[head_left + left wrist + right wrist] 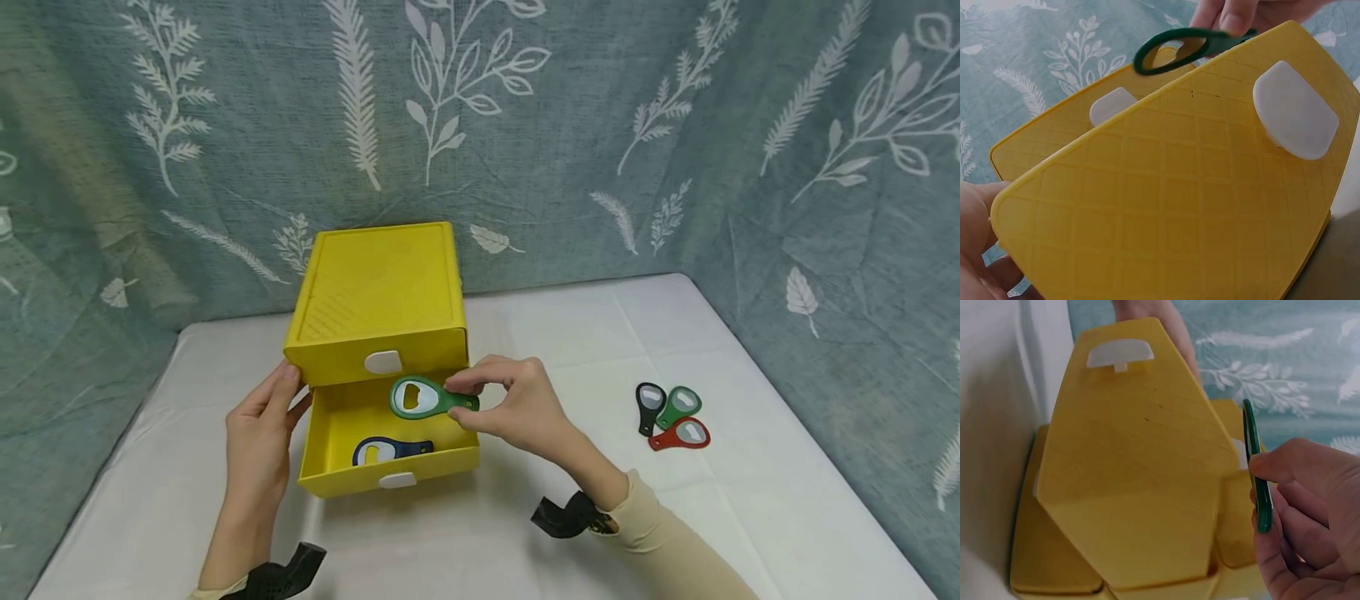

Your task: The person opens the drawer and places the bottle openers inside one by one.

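Note:
My right hand (525,404) pinches a green bottle opener (420,397) by its handle, thumb below and fingers above. The opener's metal head points left over the pulled-out lower drawer (322,442) of a yellow drawer box (382,283). Inside that drawer, near its front wall, lies a dark blue bottle opener (390,450). With thumb and fingers fairly straight, my left hand (258,433) rests against the box's left side near the front corner. The left wrist view shows the green opener (1172,53) above the drawer front (1147,187), which has a white handle (1294,112).
On the white-covered table (570,333), to the right, a black bottle opener (650,407), a second green one (681,406) and a red one (681,434) lie close together. The upper drawer, with its white handle (383,362), is closed. A patterned grey-green curtain (555,200) hangs behind.

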`<state>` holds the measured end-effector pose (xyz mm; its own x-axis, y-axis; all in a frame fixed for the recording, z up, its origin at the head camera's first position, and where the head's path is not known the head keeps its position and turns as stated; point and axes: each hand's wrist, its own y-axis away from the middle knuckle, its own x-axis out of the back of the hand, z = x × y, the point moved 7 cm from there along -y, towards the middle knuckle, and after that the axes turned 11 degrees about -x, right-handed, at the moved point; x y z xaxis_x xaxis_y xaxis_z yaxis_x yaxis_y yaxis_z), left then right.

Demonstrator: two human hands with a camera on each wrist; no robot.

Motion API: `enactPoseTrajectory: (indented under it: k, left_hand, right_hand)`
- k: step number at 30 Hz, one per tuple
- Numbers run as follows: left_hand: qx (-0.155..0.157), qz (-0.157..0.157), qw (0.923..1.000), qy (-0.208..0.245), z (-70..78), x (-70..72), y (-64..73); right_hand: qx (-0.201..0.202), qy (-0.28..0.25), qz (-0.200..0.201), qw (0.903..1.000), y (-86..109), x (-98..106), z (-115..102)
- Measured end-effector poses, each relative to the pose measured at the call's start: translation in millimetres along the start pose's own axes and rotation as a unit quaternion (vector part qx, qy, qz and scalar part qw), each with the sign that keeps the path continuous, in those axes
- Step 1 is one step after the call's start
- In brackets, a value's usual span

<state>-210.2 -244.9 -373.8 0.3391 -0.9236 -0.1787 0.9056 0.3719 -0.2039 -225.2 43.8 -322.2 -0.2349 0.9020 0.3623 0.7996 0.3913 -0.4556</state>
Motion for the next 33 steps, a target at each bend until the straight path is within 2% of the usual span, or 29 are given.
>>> enactPoseTrajectory:
  k: [8, 13, 17, 21, 23, 26, 30, 33]
  left_hand:
    - [-0.002, 0.001, 0.9999, -0.011, -1.1, -0.7, -0.4]
    - [-0.004, 0.001, 0.9999, -0.012, -1.2, -1.0, -0.3]
    - [0.000, 0.004, 1.0000, -0.009, -0.1, -1.0, -0.2]
    - [-0.001, 0.007, 1.0000, -0.007, 1.4, -0.5, 0.1]
    - [0.000, 0.009, 0.9999, -0.006, 1.5, 0.1, 0.4]
    - [0.001, 0.011, 0.9999, -0.007, 1.0, 0.6, 0.9]
    - [0.000, 0.006, 0.9999, -0.011, 0.5, -1.0, 1.2]
    - [-0.002, 0.002, 0.9999, -0.012, 1.0, -3.2, 0.5]
  right_hand:
    - [-0.021, -0.016, 0.008, 0.9996, -9.8, -14.8, -11.3]
    - [-0.046, -0.036, 0.008, 0.9983, -4.8, -16.0, 7.4]
    - [-0.066, -0.049, 0.035, 0.9960, 8.5, -1.6, 21.2]
    - [-0.105, 0.002, 0.095, 0.9899, 25.8, 27.1, 31.8]
    - [-0.137, 0.042, 0.126, 0.9817, 35.3, 45.1, 39.1]
    - [-0.197, 0.097, 0.161, 0.9622, 52.2, 75.0, 53.6]
    - [-0.271, 0.137, 0.179, 0.9359, 80.5, 113.5, 78.7]
    - [-0.317, 0.144, 0.187, 0.9185, 101.3, 136.9, 95.1]
